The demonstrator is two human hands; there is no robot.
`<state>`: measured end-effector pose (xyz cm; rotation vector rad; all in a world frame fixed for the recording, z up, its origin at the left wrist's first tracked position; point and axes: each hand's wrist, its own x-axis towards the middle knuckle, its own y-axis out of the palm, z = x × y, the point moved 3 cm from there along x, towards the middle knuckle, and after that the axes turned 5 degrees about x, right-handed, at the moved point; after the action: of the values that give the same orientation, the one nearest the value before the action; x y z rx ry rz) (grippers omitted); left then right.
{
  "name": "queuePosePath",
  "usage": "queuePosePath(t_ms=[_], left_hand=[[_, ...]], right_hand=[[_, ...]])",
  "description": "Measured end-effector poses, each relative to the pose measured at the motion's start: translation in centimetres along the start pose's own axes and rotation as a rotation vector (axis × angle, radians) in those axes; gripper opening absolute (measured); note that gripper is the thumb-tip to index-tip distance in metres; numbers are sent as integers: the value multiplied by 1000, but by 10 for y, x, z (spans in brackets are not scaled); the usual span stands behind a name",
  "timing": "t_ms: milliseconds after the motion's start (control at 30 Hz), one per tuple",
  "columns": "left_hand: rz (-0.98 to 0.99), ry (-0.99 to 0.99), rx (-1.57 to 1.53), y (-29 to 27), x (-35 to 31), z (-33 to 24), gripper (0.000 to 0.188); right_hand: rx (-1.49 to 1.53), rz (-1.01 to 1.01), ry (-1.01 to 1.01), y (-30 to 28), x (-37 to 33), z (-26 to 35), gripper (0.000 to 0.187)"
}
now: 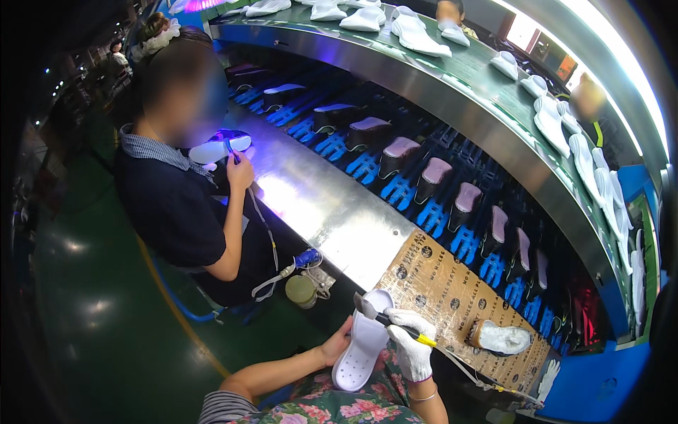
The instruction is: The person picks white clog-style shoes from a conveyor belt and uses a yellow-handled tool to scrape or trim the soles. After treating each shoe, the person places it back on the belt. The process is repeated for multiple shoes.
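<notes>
My left hand (pixel 335 345), bare, grips the edge of a pale lavender shoe sole (pixel 357 357) above my lap. The sole is tilted with its hollow inner side facing up, and small holes dot its lower end. My right hand (pixel 412 343), in a white knit glove, is closed round a brush (pixel 366 307) with a dark handle and a yellow band. The brush's wide head lies over the upper part of the sole; whether the bristles touch it I cannot tell. From the handle's end a pale hose (pixel 459 359) runs off to the lower right.
Printed brown cardboard (pixel 438 283) covers the bench, bearing a tan-rimmed, shoe-shaped piece (pixel 505 339) with white inside. Beyond, upturned shoes (pixel 433 177) ride on blue holders below a belt of white soles (pixel 551 126). Left, a co-worker (pixel 176 177) holds a sole and brush beside a green pot (pixel 302 290).
</notes>
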<state>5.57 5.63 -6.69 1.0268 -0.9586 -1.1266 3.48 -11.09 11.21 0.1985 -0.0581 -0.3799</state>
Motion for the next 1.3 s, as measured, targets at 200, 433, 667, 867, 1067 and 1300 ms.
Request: queuePosePath(t_ms=[200,433,667,867,1067,1300], left_hand=[[-487,127,553,25,50,12,110],[-398,106,218,55,92,68,116],[-509,158,726,74,112,117,116],[-539,160,981,62,110,134,113],[-543,120,1063,52,101,117,105],[-407,248,1024,52,92,103,105]], right_hand=[[-127,-23,-174,-38,-31,18,27],[-265,-143,-388,-91,-71,39,23],[-516,-185,-564,-117,-85,67,27],[-798,-244,-826,-123,-85,59,40],[-595,-82,-772,-105,-96,43,37],[-588,-187,-781,-110,-82,52,33]])
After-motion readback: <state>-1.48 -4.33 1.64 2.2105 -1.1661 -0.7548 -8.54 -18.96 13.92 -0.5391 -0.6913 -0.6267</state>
